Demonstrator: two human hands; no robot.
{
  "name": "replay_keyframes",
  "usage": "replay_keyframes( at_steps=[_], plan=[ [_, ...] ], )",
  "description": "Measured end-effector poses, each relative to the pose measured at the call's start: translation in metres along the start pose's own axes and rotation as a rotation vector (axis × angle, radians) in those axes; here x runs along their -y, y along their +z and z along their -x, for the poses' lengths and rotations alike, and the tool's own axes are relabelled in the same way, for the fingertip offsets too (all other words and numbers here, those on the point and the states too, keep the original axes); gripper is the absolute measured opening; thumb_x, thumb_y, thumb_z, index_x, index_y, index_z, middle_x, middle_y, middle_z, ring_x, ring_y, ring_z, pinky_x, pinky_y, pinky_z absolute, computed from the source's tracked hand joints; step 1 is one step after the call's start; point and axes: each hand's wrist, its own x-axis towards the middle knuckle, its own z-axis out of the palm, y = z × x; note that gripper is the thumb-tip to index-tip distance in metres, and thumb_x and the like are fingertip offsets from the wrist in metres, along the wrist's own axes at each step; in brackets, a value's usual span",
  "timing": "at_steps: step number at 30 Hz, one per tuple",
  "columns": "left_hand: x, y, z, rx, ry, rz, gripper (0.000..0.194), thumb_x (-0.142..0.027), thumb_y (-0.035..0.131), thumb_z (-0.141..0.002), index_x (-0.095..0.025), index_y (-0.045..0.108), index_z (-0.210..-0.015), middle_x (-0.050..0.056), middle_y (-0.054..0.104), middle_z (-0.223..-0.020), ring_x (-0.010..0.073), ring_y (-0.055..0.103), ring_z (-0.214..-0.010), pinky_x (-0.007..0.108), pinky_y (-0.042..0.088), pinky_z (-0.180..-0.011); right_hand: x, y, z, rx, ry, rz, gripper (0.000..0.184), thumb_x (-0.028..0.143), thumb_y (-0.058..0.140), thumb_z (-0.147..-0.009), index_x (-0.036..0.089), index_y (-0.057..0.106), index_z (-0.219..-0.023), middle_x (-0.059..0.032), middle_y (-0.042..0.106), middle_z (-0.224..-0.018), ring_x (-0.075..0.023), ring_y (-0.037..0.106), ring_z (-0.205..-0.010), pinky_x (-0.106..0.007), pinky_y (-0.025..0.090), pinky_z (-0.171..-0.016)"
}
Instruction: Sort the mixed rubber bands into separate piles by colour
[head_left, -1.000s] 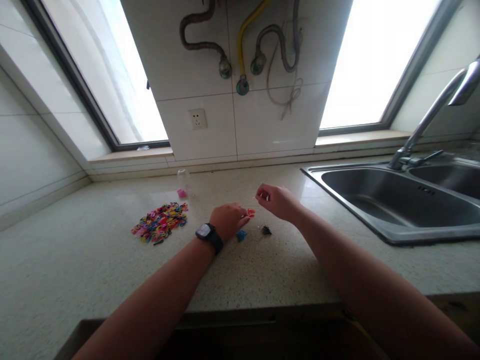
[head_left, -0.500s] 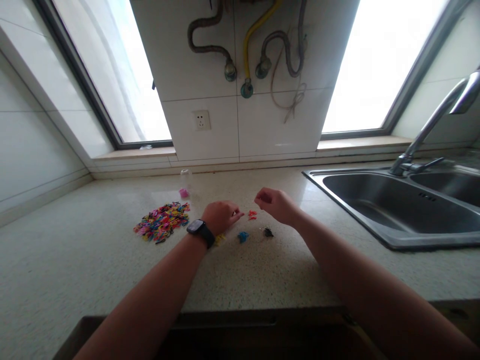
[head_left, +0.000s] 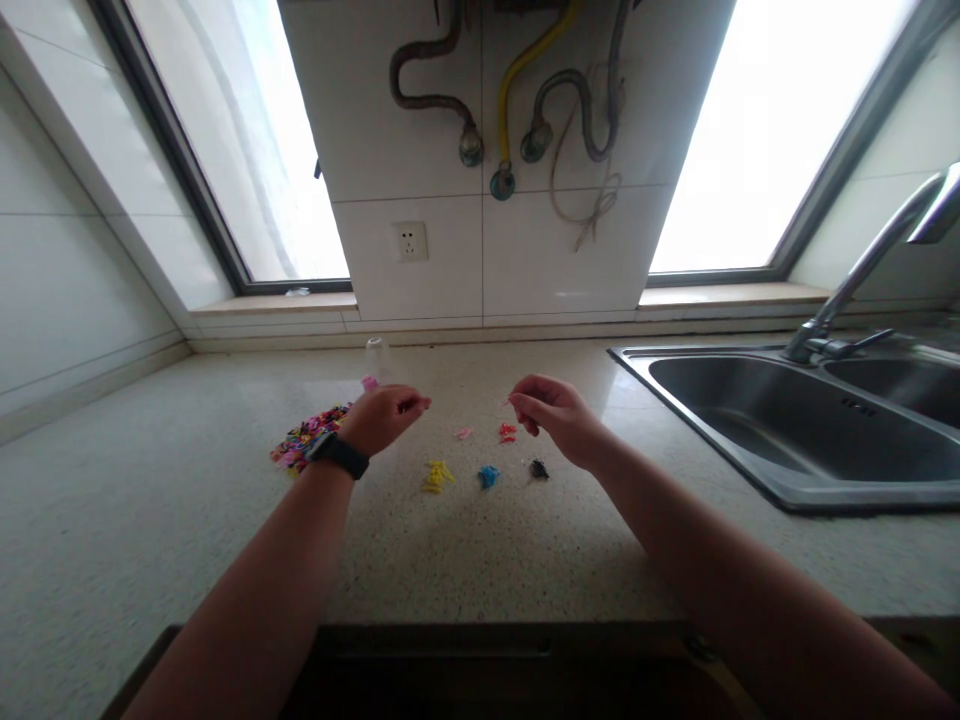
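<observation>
My left hand (head_left: 387, 416), with a dark watch on its wrist, hovers beside the mixed heap of small coloured pieces (head_left: 304, 438) and partly covers it. Its fingers are curled together; whether anything is in them I cannot see. My right hand (head_left: 553, 412) makes a pinch above the counter, a tiny pale speck at its fingertips. Close to it lies a small red group (head_left: 508, 433). Nearer me are little yellow (head_left: 436, 476), blue (head_left: 488, 476) and black piles (head_left: 538, 469). A few pink pieces (head_left: 463, 433) lie between the hands.
Behind my left hand stands a clear cup (head_left: 377, 355) with something pink (head_left: 370, 383) by it. A steel sink (head_left: 795, 490) with a tap (head_left: 855, 270) is set into the counter (head_left: 450, 570) at right. Hoses and a socket (head_left: 411, 242) are on the wall.
My left hand has moved left, away from the red group toward the mixed heap, uncovering the yellow pile and the pink pieces. My right hand stays nearly in place. The view has shifted slightly.
</observation>
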Motion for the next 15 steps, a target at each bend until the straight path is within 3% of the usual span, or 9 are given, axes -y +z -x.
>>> replay_keyframes(
  at_steps=[5,11,15],
  plan=[
    [0.026,0.000,0.003,-0.072,-0.083,-0.047,0.035,-0.042,0.050,-0.092,-0.019,0.074,-0.083,0.005,0.070,-0.072,0.0155,0.058,-0.065,0.029,0.042,-0.068,0.007,0.004,0.006,0.075,-0.043,-0.151,0.014,0.030,0.069,-0.084,0.017,0.063,-0.080,0.0035,0.056,-0.062,-0.0067,0.049,-0.051,-0.021,0.036,-0.047],
    [0.019,0.015,0.000,0.012,-0.085,0.023,0.037,-0.044,0.049,-0.092,-0.018,0.074,-0.084,0.004,0.072,-0.073,0.0148,0.060,-0.064,0.027,0.041,-0.064,0.012,0.006,0.012,0.158,-0.054,-0.193,0.012,0.028,0.070,-0.084,0.018,0.064,-0.082,0.0026,0.058,-0.066,-0.0071,0.051,-0.055,-0.021,0.039,-0.050],
    [0.018,0.013,0.000,-0.020,-0.117,0.028,0.040,-0.046,0.047,-0.092,-0.018,0.074,-0.084,0.004,0.072,-0.073,0.0148,0.060,-0.063,0.026,0.040,-0.061,0.012,0.007,0.012,0.172,-0.047,-0.177,0.014,0.030,0.071,-0.083,0.018,0.064,-0.082,0.0025,0.058,-0.066,-0.0072,0.050,-0.056,-0.021,0.039,-0.050]
  ],
)
